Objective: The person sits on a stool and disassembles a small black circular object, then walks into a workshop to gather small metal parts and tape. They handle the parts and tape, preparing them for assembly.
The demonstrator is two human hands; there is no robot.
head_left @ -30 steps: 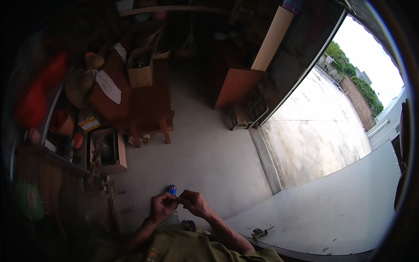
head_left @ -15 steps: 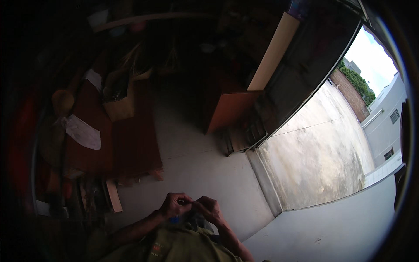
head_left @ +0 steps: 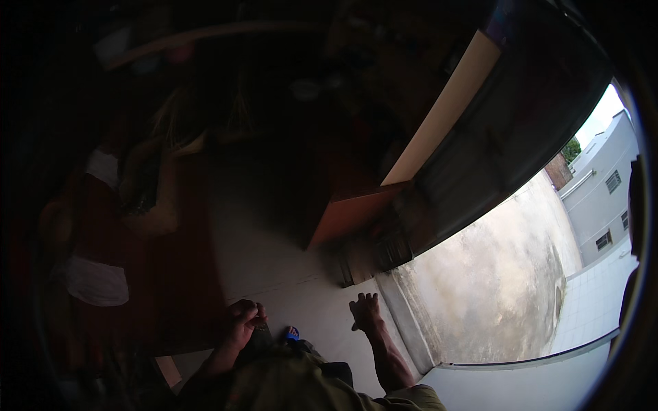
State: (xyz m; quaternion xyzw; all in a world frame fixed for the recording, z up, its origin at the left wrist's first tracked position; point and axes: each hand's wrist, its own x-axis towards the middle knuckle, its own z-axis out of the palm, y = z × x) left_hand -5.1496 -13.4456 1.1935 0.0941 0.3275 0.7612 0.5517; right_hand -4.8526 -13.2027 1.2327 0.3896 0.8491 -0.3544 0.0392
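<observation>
My left hand (head_left: 243, 323) is closed near my lap, thumb and fingers pinched together. Whatever it may hold is too small and dark to make out. My right hand (head_left: 367, 312) is held out to the right over the pale floor, fingers apart and nothing visible in it. Nearest to it is a low dark stool (head_left: 353, 268) by the doorway, just beyond the fingertips. Between my arms, a foot in a blue sandal (head_left: 293, 333) shows on the floor.
A dark red table (head_left: 185, 281) on the left bears an open box (head_left: 159, 212) and a white cloth (head_left: 99, 281). Ahead stands a reddish-brown cabinet (head_left: 353, 214) with a long pale board (head_left: 442, 109) above it. A bright doorway opens right onto a concrete yard (head_left: 493, 288).
My hands, together before, are now apart. My right hand has moved out to the right and opened; my left has moved a little left. The view has shifted too.
</observation>
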